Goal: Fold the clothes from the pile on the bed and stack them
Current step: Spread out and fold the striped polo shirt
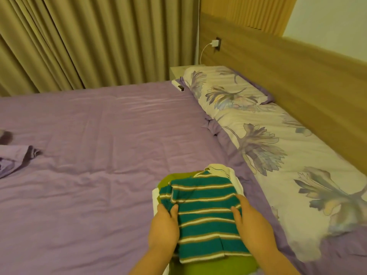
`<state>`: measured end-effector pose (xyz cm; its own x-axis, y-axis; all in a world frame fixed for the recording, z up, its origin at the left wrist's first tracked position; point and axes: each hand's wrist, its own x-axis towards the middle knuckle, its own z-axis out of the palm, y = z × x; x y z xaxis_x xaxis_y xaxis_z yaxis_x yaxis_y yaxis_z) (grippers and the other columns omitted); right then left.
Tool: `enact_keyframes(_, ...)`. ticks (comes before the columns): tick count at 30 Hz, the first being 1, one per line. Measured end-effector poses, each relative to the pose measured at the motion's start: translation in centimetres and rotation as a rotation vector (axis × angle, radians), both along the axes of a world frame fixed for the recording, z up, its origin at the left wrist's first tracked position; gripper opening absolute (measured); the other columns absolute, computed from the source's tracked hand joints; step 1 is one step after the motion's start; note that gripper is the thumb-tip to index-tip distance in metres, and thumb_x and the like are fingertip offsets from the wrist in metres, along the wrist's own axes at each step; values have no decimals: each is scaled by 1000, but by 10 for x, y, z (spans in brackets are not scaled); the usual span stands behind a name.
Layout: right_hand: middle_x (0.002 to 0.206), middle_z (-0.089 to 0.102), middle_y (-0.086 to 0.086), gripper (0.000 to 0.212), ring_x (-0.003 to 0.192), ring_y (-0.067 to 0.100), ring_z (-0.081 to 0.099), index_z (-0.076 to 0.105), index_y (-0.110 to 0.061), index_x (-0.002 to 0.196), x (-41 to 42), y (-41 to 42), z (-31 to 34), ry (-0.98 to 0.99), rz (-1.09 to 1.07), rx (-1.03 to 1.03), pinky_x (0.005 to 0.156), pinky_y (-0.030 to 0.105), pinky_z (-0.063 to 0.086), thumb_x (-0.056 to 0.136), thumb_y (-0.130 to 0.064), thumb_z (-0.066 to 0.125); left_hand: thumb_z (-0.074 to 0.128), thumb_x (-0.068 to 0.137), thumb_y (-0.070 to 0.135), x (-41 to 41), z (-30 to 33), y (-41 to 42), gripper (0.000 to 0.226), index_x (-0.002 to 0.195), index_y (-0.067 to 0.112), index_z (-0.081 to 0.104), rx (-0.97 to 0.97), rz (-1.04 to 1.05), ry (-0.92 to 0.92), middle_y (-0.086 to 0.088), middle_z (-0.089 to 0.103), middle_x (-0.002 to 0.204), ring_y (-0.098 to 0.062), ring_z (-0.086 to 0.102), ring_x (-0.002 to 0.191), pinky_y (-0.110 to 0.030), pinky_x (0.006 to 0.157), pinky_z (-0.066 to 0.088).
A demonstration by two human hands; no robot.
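Observation:
A folded teal shirt with white and tan stripes (206,215) lies on top of a small stack at the bed's near edge. Under it I see a green garment (216,264) and a white one (224,171) poking out at the far side. My left hand (164,227) grips the stack's left side, thumb on the striped shirt. My right hand (252,225) holds the right side, fingers curled over the shirt's edge. A crumpled lilac garment (14,157) lies at the far left of the purple bed sheet (103,139).
Floral pillows (268,139) run along the wooden headboard (297,76) at the right. A bedside shelf (178,74) with a charger and cable (213,43) sits at the back. Beige curtains (89,40) hang behind the bed.

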<state>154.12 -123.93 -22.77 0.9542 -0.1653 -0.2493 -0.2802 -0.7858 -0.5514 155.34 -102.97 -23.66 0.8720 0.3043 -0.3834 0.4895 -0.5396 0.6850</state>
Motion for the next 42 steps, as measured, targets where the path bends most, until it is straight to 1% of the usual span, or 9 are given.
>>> enact_keyframes(6,141,44,0,48,124,16,45,29,-22,143,-1,15,-6,-50,-76,-237,101,30,39,99,-41,34,48,96,41,-13,7,5,41,126,15,40,-42,120,6,-4,59,114,-22,57,99,-38,87,50)
enact_keyframes(9,149,34,-6,50,133,13,34,29,-28,145,-4,18,-11,-182,79,-406,106,29,33,98,-47,31,67,84,29,-17,19,2,53,132,18,46,365,10,-352,-3,55,116,-22,54,104,-37,87,48)
enact_keyframes(13,156,21,-9,51,144,11,11,25,-32,147,1,28,-21,-166,235,-399,116,30,12,99,-48,25,79,67,7,-10,26,-17,38,102,19,70,527,-440,-848,0,65,106,-25,62,103,-41,86,52)
enact_keyframes(17,158,8,-11,56,146,11,-4,16,-39,148,7,28,-31,-124,282,-395,116,34,-3,95,-57,14,66,86,26,5,11,-22,27,113,25,68,626,-623,-618,2,61,128,-28,40,135,-57,113,23)
enact_keyframes(20,159,-1,-12,66,144,7,-12,6,-47,146,8,23,-41,-80,259,-324,115,36,-7,84,-67,-1,8,94,61,11,-18,-8,65,150,30,20,655,-628,-353,9,7,159,-19,-19,145,-46,113,-20)
enact_keyframes(26,155,-18,-14,56,134,3,-28,-30,-59,127,4,23,-64,-14,291,-295,114,42,-11,77,-76,-10,-15,59,93,14,-55,16,98,138,38,-29,607,-710,-207,12,-44,144,-17,-44,133,-51,111,-22)
enact_keyframes(30,157,-19,-9,66,142,12,-22,-30,-51,133,13,26,-56,95,323,-343,114,49,-9,75,-76,-10,0,59,96,25,-41,22,107,146,36,-20,566,-790,-98,9,-37,147,-22,-34,138,-52,113,-16)
enact_keyframes(37,160,0,-6,66,146,19,-7,3,-38,149,-2,44,5,166,347,-354,116,50,-3,90,-67,8,18,87,73,-2,25,35,77,151,33,7,603,-754,-136,6,-3,160,-20,-13,146,-47,111,-18)
enact_keyframes(42,156,23,-6,63,144,16,16,20,-29,149,-45,69,69,75,432,-385,117,47,7,95,-60,24,33,99,49,-50,88,56,60,151,25,14,630,-749,17,1,25,155,-24,20,143,-51,118,5)
